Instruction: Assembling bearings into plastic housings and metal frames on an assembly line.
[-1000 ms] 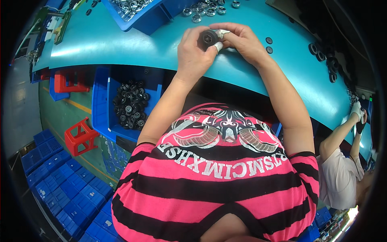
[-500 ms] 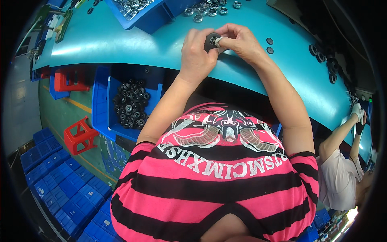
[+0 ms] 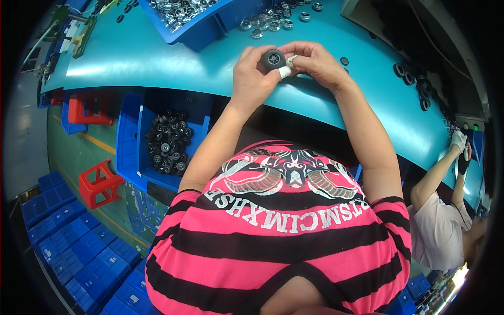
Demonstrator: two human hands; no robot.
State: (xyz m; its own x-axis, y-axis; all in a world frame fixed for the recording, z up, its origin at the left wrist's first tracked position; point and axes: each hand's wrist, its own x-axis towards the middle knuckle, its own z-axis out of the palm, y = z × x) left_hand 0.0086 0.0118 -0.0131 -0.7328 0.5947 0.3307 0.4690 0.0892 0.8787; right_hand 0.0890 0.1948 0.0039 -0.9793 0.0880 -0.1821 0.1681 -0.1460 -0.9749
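The left hand [image 3: 252, 76] grips a black wheel [image 3: 274, 60], fingers around its 9 o'clock side and the wrapped thumb [image 3: 284, 72] along its edge near 5 o'clock. The right hand [image 3: 319, 65] closes on the same wheel from 3 o'clock, fingers at its upper edge and its wrapped thumb just beside the rim. Half a second ago that thumb lay over the wheel's face; now it is drawn back and the spoked centre shows in full. The wheel sits above the table [image 3: 157, 63], a little lower in the view than before.

From the wheel, loose clear hubs [image 3: 273, 25] lie at 12 o'clock, and a blue tub [image 3: 202, 34] of more hubs stands at 10. At 3 o'clock, a small disc [image 3: 344, 61] now lies nearer the right hand in the view, with black tyres [image 3: 408, 77] farther out. At 8 o'clock, below the table, a blue bin [image 3: 128, 142] holds a heap of black wheels [image 3: 169, 143]; beyond it stands a red stool [image 3: 100, 184].
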